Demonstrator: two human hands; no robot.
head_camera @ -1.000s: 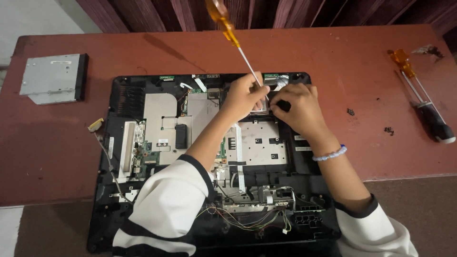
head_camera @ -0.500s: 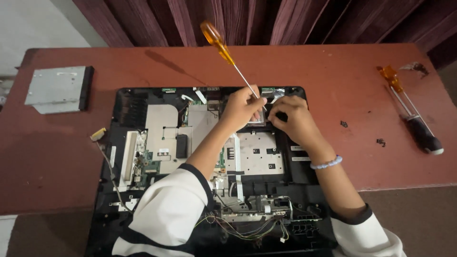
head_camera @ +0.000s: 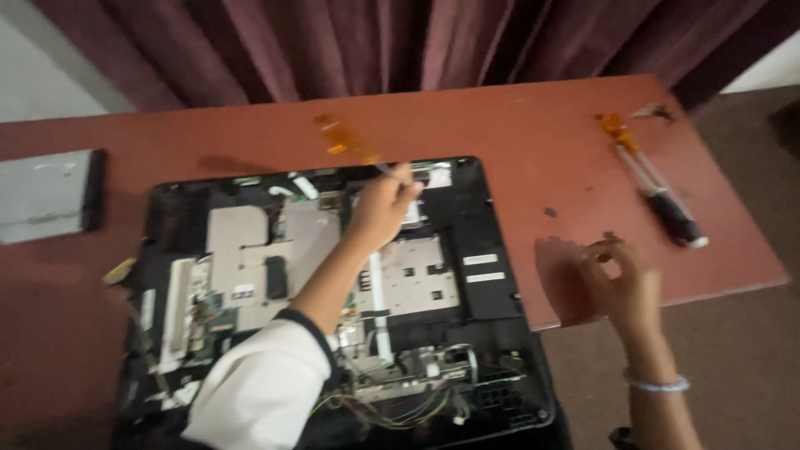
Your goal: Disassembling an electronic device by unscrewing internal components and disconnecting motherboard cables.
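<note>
The left hand [head_camera: 385, 204] was clamped on a screwdriver [head_camera: 354, 146], its orange handle angled up and away from the grip and its tip hidden behind the fingers, probably seated in a screw at the far edge of the opened computer [head_camera: 333, 300]. The right hand [head_camera: 627, 287] hovered off to the side over the desk [head_camera: 517, 125] edge, fingertips pinched together as if on a small screw, though none could be made out. Beyond that grip lay two spare screwdrivers [head_camera: 654, 187], within easy reach. A grey drive [head_camera: 46, 196] sat well left of both.
</note>
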